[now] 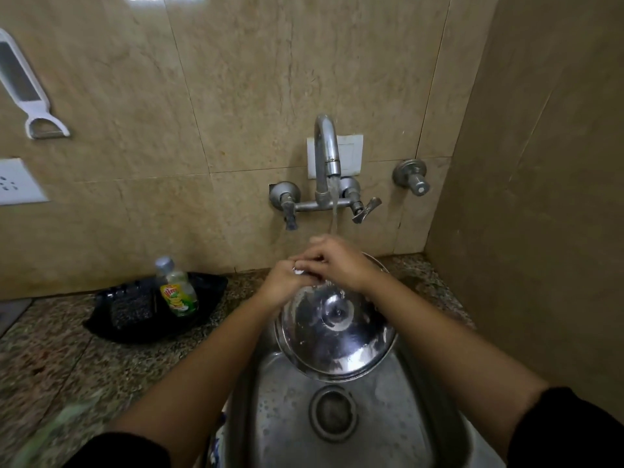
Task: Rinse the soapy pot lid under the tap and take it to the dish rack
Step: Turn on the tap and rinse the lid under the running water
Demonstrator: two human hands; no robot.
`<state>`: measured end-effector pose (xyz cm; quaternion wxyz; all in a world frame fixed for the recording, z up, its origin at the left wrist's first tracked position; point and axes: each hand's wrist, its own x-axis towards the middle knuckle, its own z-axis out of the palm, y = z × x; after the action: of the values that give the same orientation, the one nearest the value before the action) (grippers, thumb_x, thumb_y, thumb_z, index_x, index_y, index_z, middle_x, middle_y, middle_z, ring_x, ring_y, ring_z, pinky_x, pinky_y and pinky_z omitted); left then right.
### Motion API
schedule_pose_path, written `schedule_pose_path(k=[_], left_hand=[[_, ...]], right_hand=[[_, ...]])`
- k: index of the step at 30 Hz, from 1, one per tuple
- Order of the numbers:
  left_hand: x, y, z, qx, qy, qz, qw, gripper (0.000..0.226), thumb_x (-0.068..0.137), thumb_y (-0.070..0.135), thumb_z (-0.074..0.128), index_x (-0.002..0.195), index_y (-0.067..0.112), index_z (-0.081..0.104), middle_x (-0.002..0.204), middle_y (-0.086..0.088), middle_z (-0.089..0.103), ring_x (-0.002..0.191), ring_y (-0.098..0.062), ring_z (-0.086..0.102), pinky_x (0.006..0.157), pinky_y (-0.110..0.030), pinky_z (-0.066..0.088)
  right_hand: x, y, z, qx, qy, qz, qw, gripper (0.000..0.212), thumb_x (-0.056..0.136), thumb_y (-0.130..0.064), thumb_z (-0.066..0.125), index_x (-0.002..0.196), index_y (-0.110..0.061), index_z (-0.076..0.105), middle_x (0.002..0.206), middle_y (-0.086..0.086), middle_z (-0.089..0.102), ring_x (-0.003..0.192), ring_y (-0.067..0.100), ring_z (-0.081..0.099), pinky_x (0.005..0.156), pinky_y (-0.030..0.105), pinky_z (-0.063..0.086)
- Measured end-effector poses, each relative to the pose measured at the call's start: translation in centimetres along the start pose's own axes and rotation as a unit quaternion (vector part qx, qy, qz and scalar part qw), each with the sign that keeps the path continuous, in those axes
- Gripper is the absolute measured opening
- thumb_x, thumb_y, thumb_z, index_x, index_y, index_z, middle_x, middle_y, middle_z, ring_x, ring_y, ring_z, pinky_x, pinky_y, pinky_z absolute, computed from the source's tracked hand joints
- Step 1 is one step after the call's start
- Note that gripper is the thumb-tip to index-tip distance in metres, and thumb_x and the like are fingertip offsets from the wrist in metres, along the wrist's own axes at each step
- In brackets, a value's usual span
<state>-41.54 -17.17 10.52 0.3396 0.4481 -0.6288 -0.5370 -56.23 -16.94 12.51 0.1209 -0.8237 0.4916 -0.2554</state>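
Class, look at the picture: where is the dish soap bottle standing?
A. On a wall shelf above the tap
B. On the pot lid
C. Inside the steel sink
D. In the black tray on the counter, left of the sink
D: the dish soap bottle stands in the black tray on the granite counter, left of the sink.

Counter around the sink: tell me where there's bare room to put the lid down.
Bare counter lies left of the sink, in front of the black tray. A narrower strip runs right of the lid, against the wall. The tray is crowded: soap bottle and scrubber.
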Motion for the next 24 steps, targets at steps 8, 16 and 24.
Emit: schedule_pose_path(k=[8,16,24], left_hand=[[-0.4,-0.8,-0.2,-0.12,0.071,-0.069,0.988,0.02,0.078,0.01,0.073,0.096,0.002,0.07,0.099,-0.024,0.071,0.088,-0.039,0.067,0.084,-0.047,0.054],[0.5,0.6,0.5,-0.05,0.034,0.01,0.998,0.011,0.078,0.002,0.07,0.088,0.005,0.073,0.08,-0.012,0.07,0.079,-0.023,0.063,0.079,-0.035,0.049],[0.2,-0.3,0.1,-0.071,0.044,-0.034,0.996,0.023,0.078,0.01,0.073,0.097,-0.003,0.071,0.09,-0.022,0.072,0.078,-0.03,0.067,0.078,-0.039,0.055]], right_hand=[[-2.7,3.9,-1.0,0.244,0.192,0.187,0.932,0.024,0.093,-0.023,0.058,0.114,-0.022,0.068,0.104,-0.003,0.066,0.098,0.01,0.059,0.094,0.035,0.047],[-1.1,1.6,0.4,0.12,0.13,0.089,0.98,0.027,0.085,-0.035,0.065,0.109,-0.024,0.072,0.082,-0.001,0.062,0.086,0.018,0.057,0.084,0.037,0.047],[-1.6,2.8,0.4,0.225,0.151,0.164,0.948,0.022,0.089,-0.029,0.063,0.11,-0.029,0.068,0.095,0.001,0.065,0.091,0.018,0.058,0.089,0.037,0.046]])
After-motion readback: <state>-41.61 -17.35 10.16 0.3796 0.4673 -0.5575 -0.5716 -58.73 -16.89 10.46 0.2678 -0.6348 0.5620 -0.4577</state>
